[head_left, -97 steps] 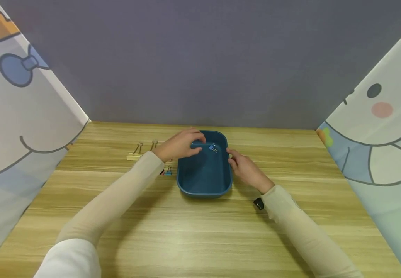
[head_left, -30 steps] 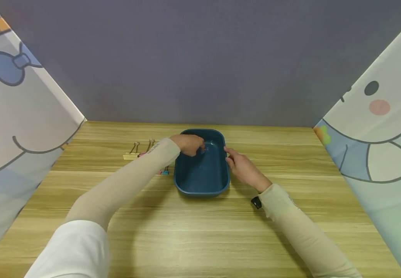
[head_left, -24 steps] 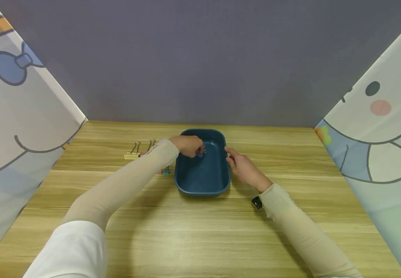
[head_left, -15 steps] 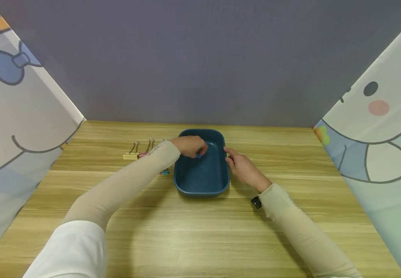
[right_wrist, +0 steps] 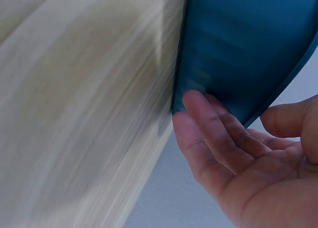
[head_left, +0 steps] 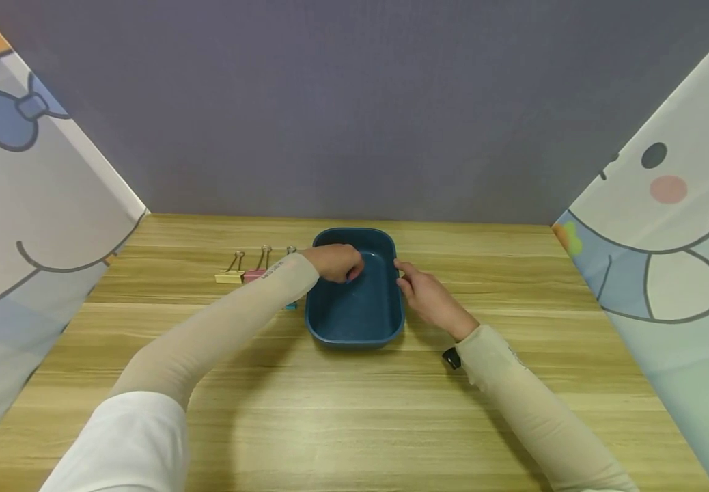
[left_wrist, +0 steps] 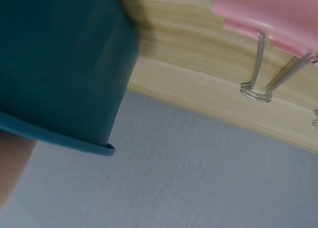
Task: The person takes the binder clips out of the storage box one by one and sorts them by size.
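A dark blue bin (head_left: 357,342) stands on the wooden table. My left hand (head_left: 333,262) reaches over its left wall with curled fingers and pinches a small blue binder clip (head_left: 352,277), mostly covered by the fingers. In the left wrist view that hand's skin shows only at the left edge, and the bin's wall (left_wrist: 74,74) hides the rest. On the other side, my right hand (head_left: 434,301) touches the bin's right wall. The right wrist view shows its fingers lightly bent against the outer wall, with the thumb at the rim (right_wrist: 288,81).
Left of the bin stand a yellow binder clip (head_left: 229,277), a pink binder clip (head_left: 253,275) and a partly hidden teal one (head_left: 292,305). My left forearm covers part of this group. A grey wall (head_left: 354,109) rises behind the table, with printed panels at both sides.
My left hand was spread over the bin with the blue clip lying inside. It has since reached down, taken the clip and drawn it left. The right hand stays at the bin's side.
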Motion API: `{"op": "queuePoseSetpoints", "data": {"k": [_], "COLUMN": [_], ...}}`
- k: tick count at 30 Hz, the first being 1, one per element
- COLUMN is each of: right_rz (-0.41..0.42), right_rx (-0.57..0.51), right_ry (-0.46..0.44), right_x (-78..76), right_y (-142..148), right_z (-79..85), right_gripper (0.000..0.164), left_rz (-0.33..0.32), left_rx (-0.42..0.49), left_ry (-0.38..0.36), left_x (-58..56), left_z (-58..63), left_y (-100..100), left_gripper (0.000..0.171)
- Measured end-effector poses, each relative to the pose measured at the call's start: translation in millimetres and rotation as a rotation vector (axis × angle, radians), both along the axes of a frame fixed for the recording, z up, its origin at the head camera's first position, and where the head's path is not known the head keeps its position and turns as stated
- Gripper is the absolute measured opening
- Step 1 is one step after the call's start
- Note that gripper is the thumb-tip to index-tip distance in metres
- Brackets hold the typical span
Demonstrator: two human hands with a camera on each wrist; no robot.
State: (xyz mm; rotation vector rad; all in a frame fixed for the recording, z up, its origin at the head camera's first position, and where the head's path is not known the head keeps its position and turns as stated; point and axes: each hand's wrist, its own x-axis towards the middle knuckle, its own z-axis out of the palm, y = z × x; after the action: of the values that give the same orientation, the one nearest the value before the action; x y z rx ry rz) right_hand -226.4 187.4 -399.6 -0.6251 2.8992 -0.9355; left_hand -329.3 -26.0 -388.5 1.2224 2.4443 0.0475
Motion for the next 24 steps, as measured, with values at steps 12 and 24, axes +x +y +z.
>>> {"op": "queuePoseSetpoints", "data": {"k": [12, 24], "right_rz": [-0.009, -0.001], "right_rx": [-0.006, -0.015], "right_ry": [-0.033, -0.025], "right_x": [0.7, 2.9], "right_y": [-4, -1], "right_z": [-1.1, 1.2], "right_gripper": [0.042, 0.042], "left_rz": [-0.051, -0.079], "left_rx": [0.063, 0.259], "left_ry": [0.001, -0.007], "left_x": [-3.6, -1.7], "left_z": [-12.5, 7.2], "left_y": [-3, -16], "left_gripper": [0.017, 0.010]}}
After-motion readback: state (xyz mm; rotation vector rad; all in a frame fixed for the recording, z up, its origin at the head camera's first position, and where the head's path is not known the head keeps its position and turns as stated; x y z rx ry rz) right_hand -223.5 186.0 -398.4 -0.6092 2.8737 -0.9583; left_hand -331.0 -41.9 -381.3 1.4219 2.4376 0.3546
